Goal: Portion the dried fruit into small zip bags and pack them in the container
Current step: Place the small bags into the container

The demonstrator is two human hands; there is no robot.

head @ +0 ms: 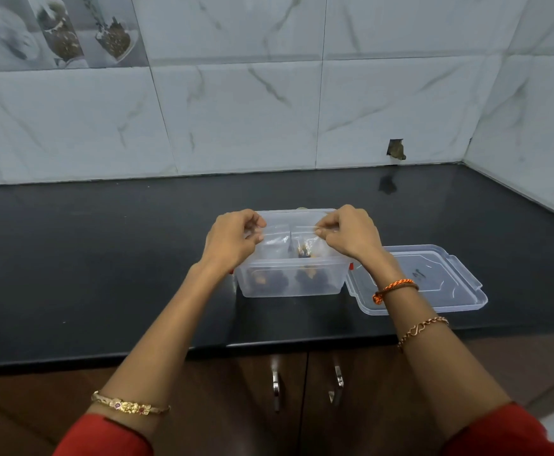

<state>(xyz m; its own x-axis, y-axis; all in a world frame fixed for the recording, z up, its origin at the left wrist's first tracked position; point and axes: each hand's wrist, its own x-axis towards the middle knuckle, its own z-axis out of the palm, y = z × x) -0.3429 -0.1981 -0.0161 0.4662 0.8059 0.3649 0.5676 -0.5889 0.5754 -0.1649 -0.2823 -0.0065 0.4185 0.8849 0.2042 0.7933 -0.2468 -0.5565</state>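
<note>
Black stone counter [104,258] meets marble-tiled wall [236,110] above wooden cabinets [219,406].

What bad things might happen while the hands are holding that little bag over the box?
Both hands, left and right, pinch the top edge of a small zip bag over the clear container. If the zip is not fully closed, dried fruit may spill. The container already holds bags, so pressing this one in could crush them. The lid lies near the right forearm and might get nudged.
</note>
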